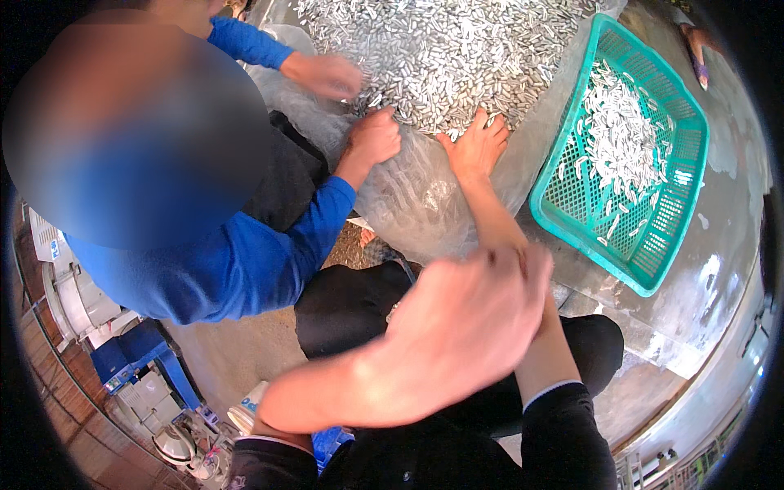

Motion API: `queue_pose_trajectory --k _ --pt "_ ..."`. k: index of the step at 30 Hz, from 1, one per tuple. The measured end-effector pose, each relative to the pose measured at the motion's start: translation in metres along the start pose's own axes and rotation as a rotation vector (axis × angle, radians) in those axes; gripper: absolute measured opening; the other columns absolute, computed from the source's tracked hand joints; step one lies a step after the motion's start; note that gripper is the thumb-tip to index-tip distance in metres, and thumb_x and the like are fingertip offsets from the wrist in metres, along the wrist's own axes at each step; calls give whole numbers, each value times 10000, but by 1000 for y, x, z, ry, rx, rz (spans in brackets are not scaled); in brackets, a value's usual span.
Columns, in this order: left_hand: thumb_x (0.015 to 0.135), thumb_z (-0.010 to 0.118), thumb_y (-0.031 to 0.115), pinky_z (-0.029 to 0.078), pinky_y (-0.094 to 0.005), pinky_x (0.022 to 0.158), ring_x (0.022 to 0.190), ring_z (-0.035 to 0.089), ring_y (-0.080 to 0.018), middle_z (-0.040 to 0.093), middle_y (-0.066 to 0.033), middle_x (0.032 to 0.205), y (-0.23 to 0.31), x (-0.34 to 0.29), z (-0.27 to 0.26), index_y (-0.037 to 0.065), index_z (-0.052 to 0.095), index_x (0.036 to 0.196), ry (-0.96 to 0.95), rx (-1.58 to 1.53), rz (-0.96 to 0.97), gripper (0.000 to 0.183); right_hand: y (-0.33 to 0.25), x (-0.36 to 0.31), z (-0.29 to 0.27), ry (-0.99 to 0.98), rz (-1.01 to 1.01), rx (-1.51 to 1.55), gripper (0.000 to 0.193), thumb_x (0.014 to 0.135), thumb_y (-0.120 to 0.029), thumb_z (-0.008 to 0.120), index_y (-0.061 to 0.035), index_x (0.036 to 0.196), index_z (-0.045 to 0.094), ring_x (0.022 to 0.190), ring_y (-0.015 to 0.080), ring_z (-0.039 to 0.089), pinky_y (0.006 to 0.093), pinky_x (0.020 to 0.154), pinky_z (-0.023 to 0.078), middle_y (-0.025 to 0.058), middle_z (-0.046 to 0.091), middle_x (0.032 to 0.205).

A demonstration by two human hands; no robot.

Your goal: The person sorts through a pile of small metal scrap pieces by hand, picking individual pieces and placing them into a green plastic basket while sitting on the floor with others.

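Observation:
My right hand (478,147) reaches far forward, its fingers spread flat on the near edge of a big heap of small silvery fish (445,49) lying on a clear plastic sheet (416,204). My left hand (461,322) is raised close to the camera and blurred. It crosses over my right forearm with the fingers curled, and I cannot see whether anything is in it. A teal plastic basket (572,216) to the right of my right hand holds a smaller heap of the same fish (621,139).
A co-worker in blue sleeves crouches at the left, with one hand (327,75) on the heap and the other (373,137) fisted at its edge. My dark-trousered knees (351,306) are below. Wet concrete floor (719,261) lies at the right, and blue and white machinery (135,359) at the lower left.

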State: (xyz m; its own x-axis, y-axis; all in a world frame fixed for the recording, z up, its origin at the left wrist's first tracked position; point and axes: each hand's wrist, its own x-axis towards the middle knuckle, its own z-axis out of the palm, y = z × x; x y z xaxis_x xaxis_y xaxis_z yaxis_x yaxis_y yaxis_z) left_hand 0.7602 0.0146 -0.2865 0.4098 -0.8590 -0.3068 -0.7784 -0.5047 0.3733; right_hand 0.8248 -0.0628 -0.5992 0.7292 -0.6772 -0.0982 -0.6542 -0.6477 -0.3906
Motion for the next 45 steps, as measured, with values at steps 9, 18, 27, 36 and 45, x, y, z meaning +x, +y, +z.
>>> queue_pose_trajectory --k 9,18,27,36,45 --pt "888 570 221 502 -346 645 733 628 -244 597 -112 834 2 -17 53 0 514 1071 175 -233 168 292 2 7 12 -38 -216 189 637 714 -220 791 -104 1244 456 1077 363 518 461 903 447 153 503 1149" --pt "863 595 234 465 -326 736 825 574 -241 557 -100 862 -3 -19 45 1 510 1119 318 -344 217 357 37 47 -11 -498 -119 435 372 677 -181 783 -134 1034 692 842 280 671 368 779 519 119 695 953" --pt "795 667 292 444 -400 870 903 560 -248 541 -101 914 3 -27 48 -4 501 1209 233 -372 234 535 19 66 -58 -586 150 1105 554 836 134 531 -5 1364 431 915 259 669 294 761 577 233 554 1234" --pt "811 635 319 427 -436 913 976 543 -280 553 -161 1018 2 -28 38 -15 494 1253 213 -289 286 571 37 66 -44 -550 -23 935 416 887 80 462 33 1300 470 855 210 676 284 710 570 180 645 1059" --pt "846 588 308 421 -441 930 1029 527 -312 534 -221 1114 2 -28 37 -22 473 1286 173 -256 353 562 67 36 -36 -587 -451 69 296 753 -121 646 -66 1043 663 884 339 664 420 832 519 166 692 911"
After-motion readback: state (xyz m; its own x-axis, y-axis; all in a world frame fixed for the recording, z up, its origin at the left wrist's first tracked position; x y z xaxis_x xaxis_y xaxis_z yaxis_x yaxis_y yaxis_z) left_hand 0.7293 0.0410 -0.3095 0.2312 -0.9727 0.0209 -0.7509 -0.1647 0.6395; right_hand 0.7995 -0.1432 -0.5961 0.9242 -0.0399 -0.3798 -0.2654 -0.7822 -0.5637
